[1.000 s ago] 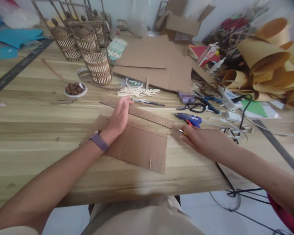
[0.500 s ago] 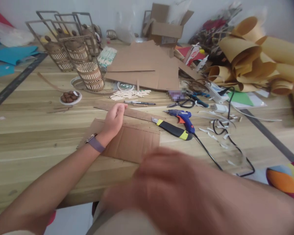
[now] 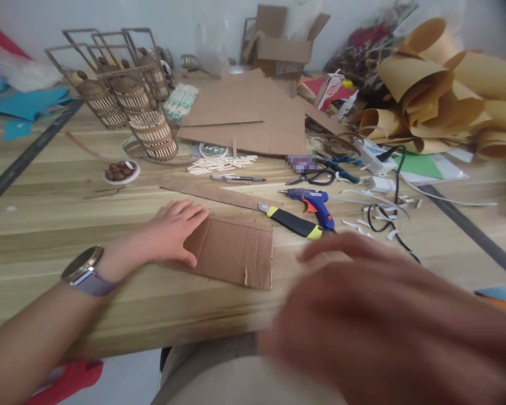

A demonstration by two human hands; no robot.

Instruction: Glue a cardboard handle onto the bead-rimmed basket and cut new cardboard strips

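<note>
My left hand (image 3: 175, 230), with a watch on its wrist, lies with fingers spread over the left part of a creased brown cardboard piece (image 3: 236, 253). My right hand (image 3: 346, 304) is in front of me, right of the cardboard and above the table's near edge. Motion smears its fingers, so I cannot see whether they hold anything. Just beyond the cardboard is a black and yellow utility knife (image 3: 295, 221), its blade end toward a long flat brown strip (image 3: 211, 192). A blue glue gun (image 3: 314, 203) lies right behind the knife.
Bamboo-slatted lantern-like pieces (image 3: 154, 135) stand at the back left, near a bowl of brown balls (image 3: 120, 172). Farther back are small sticks (image 3: 223, 164), a pen (image 3: 238, 178), scissors (image 3: 318, 177) and large cardboard sheets (image 3: 244, 107). Rolled brown paper (image 3: 417, 84) fills the back right.
My left hand has moved left and nearer, its curled fingers spreading out over the cardboard. My blurred right hand has shifted right, uncovering the cardboard's right end.
</note>
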